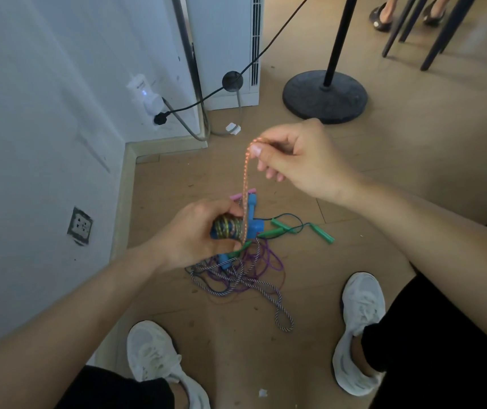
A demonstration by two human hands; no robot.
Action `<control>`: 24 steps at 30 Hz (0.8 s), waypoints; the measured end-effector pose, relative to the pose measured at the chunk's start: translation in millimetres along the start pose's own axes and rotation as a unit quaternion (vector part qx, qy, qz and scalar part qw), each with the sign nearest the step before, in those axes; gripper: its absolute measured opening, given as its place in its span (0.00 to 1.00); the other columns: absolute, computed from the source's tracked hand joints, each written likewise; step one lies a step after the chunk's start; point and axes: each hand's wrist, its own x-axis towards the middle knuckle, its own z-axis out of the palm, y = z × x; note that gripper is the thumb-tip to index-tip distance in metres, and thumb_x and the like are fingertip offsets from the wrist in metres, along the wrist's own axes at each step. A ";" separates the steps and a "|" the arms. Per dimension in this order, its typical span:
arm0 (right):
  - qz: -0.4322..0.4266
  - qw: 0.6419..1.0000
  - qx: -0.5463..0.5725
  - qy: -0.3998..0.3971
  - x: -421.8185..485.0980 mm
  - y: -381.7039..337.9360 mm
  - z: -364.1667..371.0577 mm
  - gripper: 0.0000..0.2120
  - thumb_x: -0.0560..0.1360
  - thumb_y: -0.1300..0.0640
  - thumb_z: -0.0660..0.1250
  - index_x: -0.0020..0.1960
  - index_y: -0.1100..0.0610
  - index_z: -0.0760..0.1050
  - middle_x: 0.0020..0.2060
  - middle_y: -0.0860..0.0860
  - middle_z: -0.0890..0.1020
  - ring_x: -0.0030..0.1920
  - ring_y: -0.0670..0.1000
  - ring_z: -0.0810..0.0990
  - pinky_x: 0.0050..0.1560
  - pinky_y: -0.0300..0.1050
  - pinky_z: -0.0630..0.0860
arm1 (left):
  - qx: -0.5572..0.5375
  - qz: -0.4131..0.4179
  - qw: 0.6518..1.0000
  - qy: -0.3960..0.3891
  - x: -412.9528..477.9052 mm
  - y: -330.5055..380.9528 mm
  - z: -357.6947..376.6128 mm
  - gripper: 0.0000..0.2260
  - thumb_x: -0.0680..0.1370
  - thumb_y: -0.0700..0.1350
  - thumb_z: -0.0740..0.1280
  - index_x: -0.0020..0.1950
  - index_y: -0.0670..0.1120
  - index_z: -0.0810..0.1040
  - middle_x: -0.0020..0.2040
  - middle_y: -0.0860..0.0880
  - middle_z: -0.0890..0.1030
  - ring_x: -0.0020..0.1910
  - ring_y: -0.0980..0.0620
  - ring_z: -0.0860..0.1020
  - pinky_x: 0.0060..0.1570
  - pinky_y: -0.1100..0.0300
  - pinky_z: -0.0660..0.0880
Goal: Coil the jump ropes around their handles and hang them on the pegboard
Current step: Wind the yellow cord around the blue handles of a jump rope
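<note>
Jump rope [245, 178] rises steeply from the blue handles [256, 229], gripped crosswise in your left hand [192, 234]. Your right hand [295, 154] pinches it above, further out.

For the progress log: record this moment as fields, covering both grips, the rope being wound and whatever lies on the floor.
left grip: holds blue handle
coil: several multicoloured turns round that handle
right grip: pinches orange rope, raised above the coil
on floor: striped rope, purple rope, green handles, tangled together
pegboard: not in view
stage: winding under way; other ropes not yet coiled
</note>
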 end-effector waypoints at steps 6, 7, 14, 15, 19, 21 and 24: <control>0.092 0.995 -0.027 0.017 13.9 31.7 -11.4 0.06 0.78 0.56 0.69 0.47 0.57 0.83 0.33 0.49 0.83 0.30 0.43 0.81 0.31 0.38 0.76 | -0.140 0.008 0.990 -0.029 -7.8 21.0 6.8 0.18 0.68 0.46 0.81 0.54 0.48 0.81 0.50 0.55 0.82 0.51 0.59 0.81 0.51 0.64 0.76; 0.103 0.994 -0.028 0.018 15.4 36.3 -11.1 0.07 0.78 0.55 0.69 0.47 0.59 0.83 0.33 0.49 0.83 0.30 0.43 0.81 0.31 0.39 0.76 | -0.154 0.007 0.988 -0.027 -8.7 24.0 6.8 0.17 0.69 0.46 0.81 0.54 0.48 0.81 0.49 0.53 0.83 0.49 0.55 0.82 0.50 0.62 0.77; 0.170 0.984 -0.009 0.051 15.3 56.6 -7.2 0.08 0.78 0.54 0.70 0.45 0.59 0.82 0.32 0.50 0.82 0.29 0.44 0.81 0.26 0.40 0.74 | -0.229 -0.011 0.973 0.029 -13.1 31.8 8.7 0.15 0.68 0.50 0.75 0.53 0.49 0.79 0.52 0.50 0.82 0.54 0.48 0.80 0.56 0.52 0.77; 0.184 0.981 -0.006 0.054 13.9 59.1 -5.9 0.08 0.78 0.54 0.70 0.46 0.59 0.82 0.33 0.51 0.82 0.29 0.45 0.81 0.26 0.40 0.74 | -0.246 -0.016 0.968 0.047 -13.7 33.1 7.1 0.16 0.67 0.49 0.75 0.52 0.48 0.78 0.48 0.52 0.81 0.48 0.52 0.80 0.50 0.57 0.77; 0.226 0.973 0.011 0.042 8.1 67.5 2.9 0.09 0.78 0.55 0.69 0.46 0.60 0.81 0.33 0.52 0.82 0.29 0.45 0.80 0.26 0.39 0.75 | -0.289 -0.023 0.953 0.094 -16.4 35.3 -5.6 0.19 0.68 0.41 0.74 0.57 0.47 0.76 0.46 0.54 0.79 0.42 0.61 0.78 0.45 0.68 0.74; 0.243 0.969 0.030 0.026 6.3 70.4 7.5 0.08 0.78 0.55 0.69 0.42 0.58 0.80 0.31 0.52 0.81 0.29 0.47 0.80 0.25 0.39 0.74 | -0.290 -0.011 0.953 0.085 -16.7 33.3 -12.2 0.24 0.69 0.41 0.73 0.64 0.49 0.76 0.46 0.56 0.80 0.40 0.62 0.78 0.42 0.69 0.73; 0.264 0.963 0.053 -0.015 4.8 71.1 10.8 0.08 0.78 0.55 0.69 0.43 0.58 0.79 0.32 0.53 0.82 0.30 0.48 0.80 0.25 0.39 0.74 | -0.293 -0.010 0.953 0.069 -14.1 30.3 -16.2 0.21 0.73 0.32 0.70 0.65 0.46 0.79 0.44 0.58 0.83 0.35 0.62 0.80 0.39 0.72 0.74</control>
